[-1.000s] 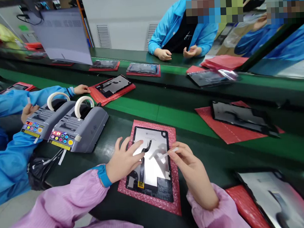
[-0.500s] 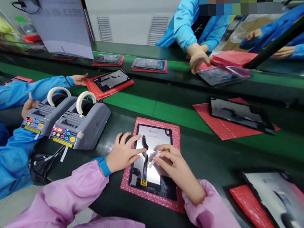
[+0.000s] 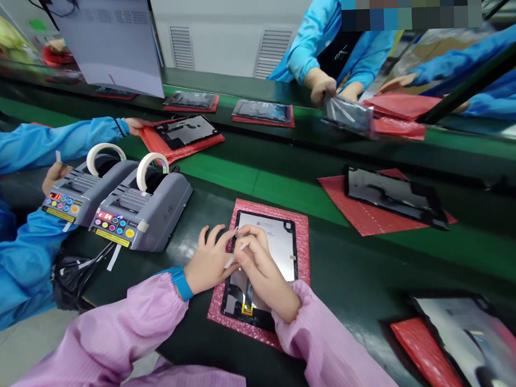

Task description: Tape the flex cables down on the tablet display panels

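A tablet display panel (image 3: 281, 250) lies back side up on a pink bubble-wrap sheet (image 3: 302, 231) before me. My right hand (image 3: 263, 272) is over its left half, finger and thumb pinched on a short white tape strip (image 3: 229, 263). At the panel's left edge, my left hand (image 3: 208, 265) has its fingers spread, its fingertips close to my right fingers. Whether the fingertips touch the panel or its dark ribbon cable is hidden by my right hand. The cable's yellow-edged connector (image 3: 247, 309) shows below.
Two tape dispensers (image 3: 142, 209) stand at left, a tape strip hanging from the nearer one. Other panels lie on red wrap, one on the green belt (image 3: 393, 191), another at lower right (image 3: 478, 332). Co-workers in blue sleeves handle panels at left and across the line.
My right hand has moved left with the tape strip, up to my left fingers. My left hand has stayed nearly in place. Across the line, a co-worker has lifted a bagged panel.
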Demonstrator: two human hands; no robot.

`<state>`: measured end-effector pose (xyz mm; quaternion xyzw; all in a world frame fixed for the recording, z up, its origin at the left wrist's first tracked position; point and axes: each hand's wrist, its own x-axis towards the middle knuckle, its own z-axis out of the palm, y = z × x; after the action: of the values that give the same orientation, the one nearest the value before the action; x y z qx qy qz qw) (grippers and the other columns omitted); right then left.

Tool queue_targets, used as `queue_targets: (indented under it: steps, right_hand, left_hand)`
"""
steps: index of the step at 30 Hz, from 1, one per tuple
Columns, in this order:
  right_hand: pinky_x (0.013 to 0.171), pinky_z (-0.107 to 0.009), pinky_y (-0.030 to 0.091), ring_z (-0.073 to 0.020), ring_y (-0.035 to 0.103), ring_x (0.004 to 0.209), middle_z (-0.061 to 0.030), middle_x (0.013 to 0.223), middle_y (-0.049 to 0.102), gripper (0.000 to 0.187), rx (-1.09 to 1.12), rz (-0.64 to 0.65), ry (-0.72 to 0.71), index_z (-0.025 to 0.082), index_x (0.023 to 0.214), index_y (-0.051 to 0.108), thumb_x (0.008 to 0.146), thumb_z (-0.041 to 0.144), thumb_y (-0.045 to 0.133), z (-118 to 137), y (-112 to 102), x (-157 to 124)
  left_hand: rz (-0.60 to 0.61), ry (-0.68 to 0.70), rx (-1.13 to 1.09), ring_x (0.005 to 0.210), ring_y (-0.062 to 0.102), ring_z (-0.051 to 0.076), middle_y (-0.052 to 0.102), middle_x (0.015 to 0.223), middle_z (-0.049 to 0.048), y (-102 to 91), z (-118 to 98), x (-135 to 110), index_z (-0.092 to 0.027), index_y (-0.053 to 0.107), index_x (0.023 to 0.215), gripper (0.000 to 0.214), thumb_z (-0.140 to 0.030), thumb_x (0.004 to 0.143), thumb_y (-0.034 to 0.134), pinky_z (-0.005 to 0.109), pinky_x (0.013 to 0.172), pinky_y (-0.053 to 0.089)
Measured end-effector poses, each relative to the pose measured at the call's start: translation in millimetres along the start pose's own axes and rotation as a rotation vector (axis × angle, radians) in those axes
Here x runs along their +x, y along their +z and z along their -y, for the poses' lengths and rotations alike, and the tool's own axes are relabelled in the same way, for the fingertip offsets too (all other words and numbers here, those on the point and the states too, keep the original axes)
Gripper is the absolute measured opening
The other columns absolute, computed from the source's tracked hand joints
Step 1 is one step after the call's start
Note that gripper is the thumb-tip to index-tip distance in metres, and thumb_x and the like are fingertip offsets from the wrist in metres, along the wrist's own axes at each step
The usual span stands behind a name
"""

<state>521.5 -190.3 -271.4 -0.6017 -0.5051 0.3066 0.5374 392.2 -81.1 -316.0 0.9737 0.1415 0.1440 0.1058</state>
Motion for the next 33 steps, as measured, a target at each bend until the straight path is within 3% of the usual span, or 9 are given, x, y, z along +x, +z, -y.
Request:
queue_targets:
  steps: [4,8,13,23,33]
  right_hand:
    - [0.101,-0.040,0.044,-0.0209,0.047,0.114,-0.0067,0.114,0.043,0.023,-0.093,-0.176,0.020,0.024,0.090,0.056,0.098,0.043,0.045,-12.0,-7.8,-7.0]
    - [0.100,-0.042,0.044,-0.0230,0.048,0.112,-0.0076,0.110,0.045,0.033,-0.125,-0.285,0.119,0.023,0.085,0.059,0.092,0.054,0.051,-27.1,-21.7,-12.5]
    - [0.099,-0.042,0.044,-0.0254,0.049,0.113,-0.0093,0.113,0.046,0.044,-0.071,-0.229,0.254,0.021,0.072,0.059,0.082,0.064,0.059,-50.7,-29.0,-12.2]
    - [0.106,-0.048,0.036,-0.0268,0.049,0.118,-0.0106,0.124,0.047,0.033,-0.245,-0.068,0.199,0.021,0.070,0.062,0.086,0.050,0.061,-58.6,-31.9,-15.1]
    - [0.108,-0.050,0.039,-0.0286,0.050,0.120,-0.0116,0.123,0.050,0.030,-0.296,-0.122,0.146,0.022,0.073,0.069,0.085,0.049,0.064,-58.5,-23.7,-13.8]
  left_hand:
    - [0.002,0.020,0.031,0.135,0.029,0.038,0.043,0.145,0.0081,-3.2,-2.0,0.4,-0.031,0.071,0.111,0.027,-0.043,0.093,0.054,0.065,0.108,0.023]
    - [-0.003,0.012,0.025,0.134,0.030,0.040,0.046,0.142,0.0077,-7.4,-4.0,1.5,-0.041,0.068,0.119,0.028,-0.040,0.094,0.055,0.068,0.105,0.024]
    - [-0.014,-0.015,0.050,0.135,0.028,0.039,0.046,0.142,0.0052,-7.8,-4.8,0.7,-0.046,0.064,0.123,0.031,-0.041,0.094,0.055,0.067,0.107,0.023]
    - [0.020,-0.094,-0.059,0.135,0.026,0.038,0.043,0.140,0.0045,-4.6,-2.8,0.5,-0.045,0.067,0.119,0.029,-0.036,0.096,0.053,0.068,0.107,0.023]
    - [0.070,-0.192,-0.206,0.137,0.025,0.035,0.042,0.142,0.0000,-5.7,-4.2,5.4,-0.043,0.072,0.108,0.025,-0.032,0.094,0.055,0.068,0.111,0.011]
